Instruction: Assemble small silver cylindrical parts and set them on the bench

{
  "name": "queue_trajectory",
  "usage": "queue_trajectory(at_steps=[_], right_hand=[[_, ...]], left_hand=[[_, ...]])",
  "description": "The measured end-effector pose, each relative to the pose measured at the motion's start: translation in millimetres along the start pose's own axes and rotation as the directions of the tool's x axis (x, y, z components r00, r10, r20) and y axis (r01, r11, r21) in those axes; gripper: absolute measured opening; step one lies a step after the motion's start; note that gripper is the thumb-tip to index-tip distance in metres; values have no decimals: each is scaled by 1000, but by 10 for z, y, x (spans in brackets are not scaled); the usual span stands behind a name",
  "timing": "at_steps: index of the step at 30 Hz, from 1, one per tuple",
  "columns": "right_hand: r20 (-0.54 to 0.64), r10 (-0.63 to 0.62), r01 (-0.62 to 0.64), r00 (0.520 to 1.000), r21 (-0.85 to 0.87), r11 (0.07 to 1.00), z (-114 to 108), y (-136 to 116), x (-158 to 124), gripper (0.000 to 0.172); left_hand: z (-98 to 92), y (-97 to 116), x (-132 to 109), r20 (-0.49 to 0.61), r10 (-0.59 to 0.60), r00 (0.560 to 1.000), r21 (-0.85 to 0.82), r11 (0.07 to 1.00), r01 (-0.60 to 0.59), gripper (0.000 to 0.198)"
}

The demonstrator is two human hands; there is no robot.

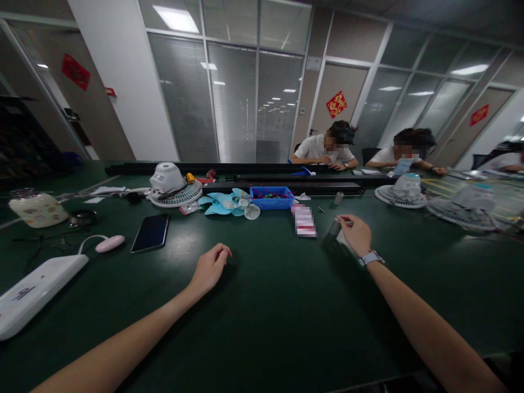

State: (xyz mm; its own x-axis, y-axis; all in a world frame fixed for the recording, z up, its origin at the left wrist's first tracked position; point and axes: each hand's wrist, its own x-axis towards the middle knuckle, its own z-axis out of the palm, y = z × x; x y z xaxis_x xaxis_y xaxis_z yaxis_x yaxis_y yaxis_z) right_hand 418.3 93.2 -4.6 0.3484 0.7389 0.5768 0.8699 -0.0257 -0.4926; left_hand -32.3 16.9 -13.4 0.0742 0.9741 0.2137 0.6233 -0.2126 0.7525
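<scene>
My right hand (355,233) is closed in a pinch at the top of a small grey metal cylinder (335,226), which stands on or just above the green table. A second, similar cylinder (338,198) stands a little farther back, and a short thin metal piece (321,209) lies to its left. My left hand (210,267) rests on the table with its fingers curled in, and no object shows in it. Between my hands, farther off, lies a pink and white card-like pack (305,220), its face blurred out.
A blue bin (272,198) of small parts and light-blue fan blades (225,202) sit mid-table. Left are a fan (167,183), phone (150,233), white power strip (41,292) and jar (37,208). Another fan head (405,191) stands right. Several people (327,147) sit across.
</scene>
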Motion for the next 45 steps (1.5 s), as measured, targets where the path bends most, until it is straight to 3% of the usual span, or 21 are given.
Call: queue_trajectory(at_steps=[6,12,18,21,24,25,28,31,33,38,45], right_hand=[[26,35,-35,999,5,999,44,16,-36,38],[93,109,-130,990,251,959,146,95,-50,52],[118,102,-130,988,267,955,102,89,-41,50],[86,79,-99,993,258,961,38,-232,-170,47],[155,-79,18,985,361,933,11,-825,-476,44],[210,-170,66,963,428,901,13,-1048,-608,44],[346,-423,148,837,602,785,37,-1648,-998,41],[394,-563,158,726,702,695,77,-2004,-1265,37],[403,-586,146,703,725,673,119,-2089,-1361,37],[413,-544,87,731,734,674,198,-2063,-1450,43],[434,-579,85,690,746,660,192,-2053,-1493,44]], left_hand=[[5,-44,17,43,11,999,-6,1000,-11,32],[5,-12,29,44,15,999,7,1000,-15,32],[10,-15,9,44,33,998,18,999,-34,31],[3,-19,6,39,37,999,15,999,-37,33],[-7,26,-16,40,60,997,-1,998,-60,35],[-7,53,-29,39,80,996,-12,997,-79,36],[5,150,-81,25,173,985,-37,984,-172,38],[30,209,-116,20,292,956,-42,956,-291,36],[40,210,-113,0,334,943,-39,942,-334,32],[29,170,-43,-58,334,941,-32,941,-336,28],[53,245,2,-8,390,921,42,920,-389,22]])
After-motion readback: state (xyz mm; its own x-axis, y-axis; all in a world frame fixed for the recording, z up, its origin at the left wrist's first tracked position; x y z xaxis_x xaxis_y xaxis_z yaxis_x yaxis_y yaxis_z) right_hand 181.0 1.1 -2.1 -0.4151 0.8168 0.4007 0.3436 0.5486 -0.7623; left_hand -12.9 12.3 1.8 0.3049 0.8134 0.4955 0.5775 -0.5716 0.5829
